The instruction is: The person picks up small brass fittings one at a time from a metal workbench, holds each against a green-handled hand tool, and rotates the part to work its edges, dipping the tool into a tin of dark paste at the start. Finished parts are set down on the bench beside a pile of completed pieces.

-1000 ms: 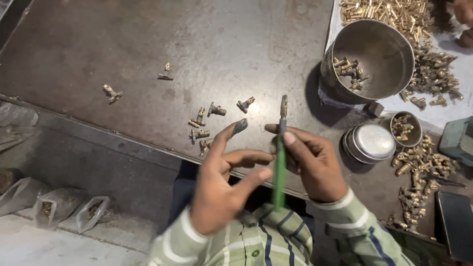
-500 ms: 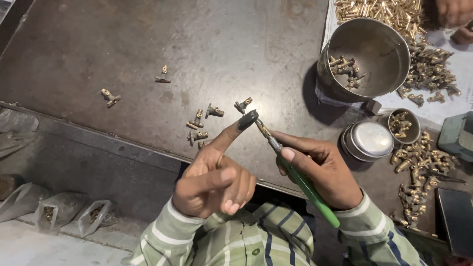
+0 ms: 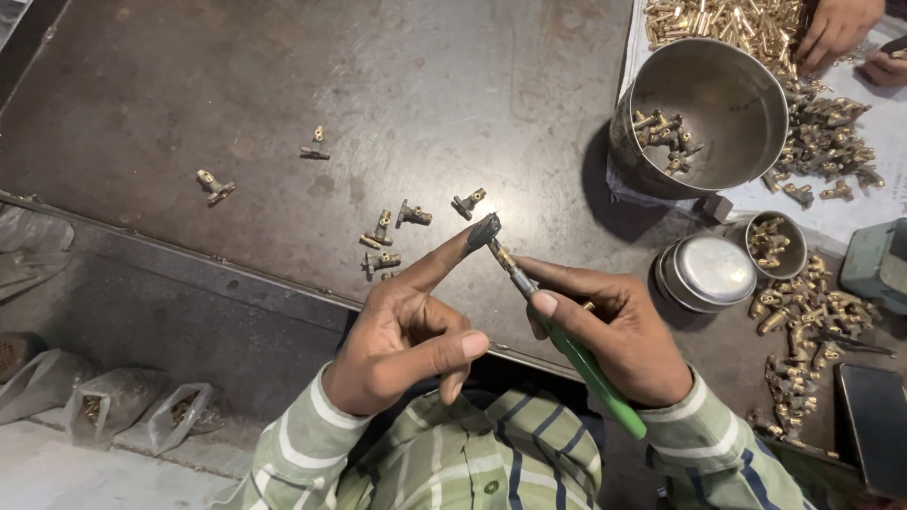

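**A:** What do the two hands hold over the dark metal worktable?

**B:** The right hand is closed around a green-handled tool, a thin metal shaft pointing up and left from the fist, thumb pressed along the handle. The left hand is mostly curled, its index finger stretched out, and the blackened fingertip meets the tool's tip. Whether a small part is pinched there, I cannot tell.

**A:** And the brass pieces?

**B:** A loose group of small brass fittings lies on the table just beyond the left forefinger. Two more sit apart, one fitting far to the left, another pair further up.

**A:** What stands on the right?

**B:** A large steel bowl tilted toward the camera, a handful of fittings inside. Below it, a round steel lid and, just beside that, a small steel cup with brass pieces in it. A heap of brass parts spreads along the right side, and another heap lies above the bowl.

**A:** Anyone else in frame?

**B:** Another person's hand rests on that upper heap, at the top right corner. At lower left, small clear bags holding brass pieces lie beneath the table edge.
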